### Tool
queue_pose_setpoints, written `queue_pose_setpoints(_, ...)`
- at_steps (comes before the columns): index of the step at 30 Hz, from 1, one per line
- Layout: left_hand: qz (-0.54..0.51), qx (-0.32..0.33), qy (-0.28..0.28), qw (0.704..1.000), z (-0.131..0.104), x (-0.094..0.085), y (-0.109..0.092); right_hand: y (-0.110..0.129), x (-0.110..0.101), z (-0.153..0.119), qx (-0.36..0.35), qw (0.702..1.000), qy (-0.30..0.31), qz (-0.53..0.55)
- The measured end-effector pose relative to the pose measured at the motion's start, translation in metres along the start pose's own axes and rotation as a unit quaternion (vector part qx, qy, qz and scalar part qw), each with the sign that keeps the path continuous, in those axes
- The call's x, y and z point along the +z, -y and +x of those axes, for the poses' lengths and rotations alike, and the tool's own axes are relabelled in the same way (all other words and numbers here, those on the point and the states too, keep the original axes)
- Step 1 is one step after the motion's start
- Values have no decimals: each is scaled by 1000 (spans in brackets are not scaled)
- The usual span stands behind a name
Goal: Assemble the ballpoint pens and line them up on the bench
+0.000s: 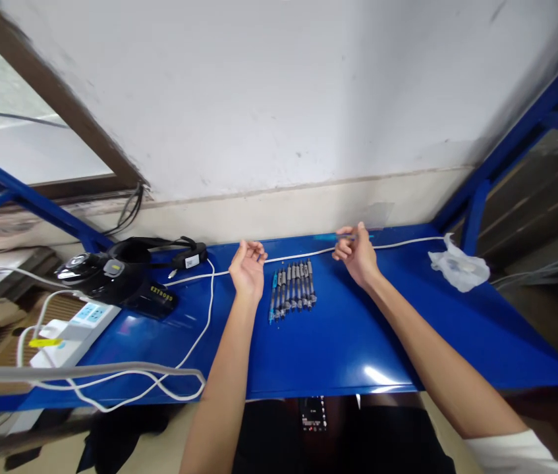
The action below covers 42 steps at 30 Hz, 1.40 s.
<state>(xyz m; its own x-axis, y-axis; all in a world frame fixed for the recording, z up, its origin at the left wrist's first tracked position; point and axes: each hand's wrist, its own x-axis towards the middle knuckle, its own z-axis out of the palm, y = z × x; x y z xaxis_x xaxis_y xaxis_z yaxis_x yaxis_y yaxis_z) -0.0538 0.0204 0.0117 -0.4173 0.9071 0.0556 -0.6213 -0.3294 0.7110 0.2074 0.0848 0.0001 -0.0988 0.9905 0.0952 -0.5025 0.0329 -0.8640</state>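
Observation:
A row of several pens [292,288] lies side by side on the blue table [328,355], mostly grey and dark, with a light-blue one at the left end. My left hand [249,266] is raised just left of the row, fingers loosely curled and apart, holding nothing. Beyond the row on the right, my right hand [356,253] pinches a blue pen [328,236] between thumb and fingers. That pen is held roughly level and is blurred by motion.
A white cable [298,255] runs along the table's back, below the wall. Black devices [125,283] and a white power strip [78,332] sit at left, near looping cables. Crumpled clear plastic [459,268] lies at right. A lit phone [313,413] shows below the front edge.

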Motion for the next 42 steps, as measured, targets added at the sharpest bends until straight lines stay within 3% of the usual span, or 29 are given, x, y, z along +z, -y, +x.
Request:
queue_pose_setpoints(2,-6,-3,-14,1000,3,-5,0,-1,4,-9,-51,990,31,-130)
queue_pose_setpoints(4,-11,-12,-29,999,5,-9,3,-2,6,-20,-105,948,79,-291)
queue_pose_setpoints(8,6,-16,-47,999,8,-15,10,-2,9,-44,-184,799,160,-550)
queue_pose_setpoints(11,5,-26,-61,998,9,-19,14,-2,9,-61,-203,685,200,-671)
queue_pose_setpoints(13,-2,-31,-60,998,10,-20,15,-2,6,-70,-202,638,212,-712)
queue_pose_setpoints(15,-12,-36,-60,998,9,-20,16,-2,2,-77,-207,617,228,-724)
queue_pose_setpoints(18,-19,-50,-59,997,7,-19,17,-2,-4,-83,-198,624,242,-716)
queue_pose_setpoints(25,-14,-54,-57,997,5,-20,15,1,-8,-82,-153,702,237,-654)
queue_pose_setpoints(28,24,-17,-42,999,5,-18,15,-1,-12,-79,-157,723,230,-632)
queue_pose_setpoints(31,135,48,3,990,1,-10,11,-2,-16,-77,-150,736,238,-616)
queue_pose_setpoints(34,313,76,105,941,-14,-1,2,-1,-20,-76,-120,746,251,-606)
queue_pose_setpoints(37,459,60,222,858,-42,-5,-11,0,-22,-76,-90,751,268,-596)
queue_pose_setpoints(39,531,48,281,798,-64,-19,-20,0,-22,-76,-83,753,282,-589)
queue_pose_setpoints(42,591,29,320,740,-90,-50,-32,-1,-19,-75,-77,753,301,-580)
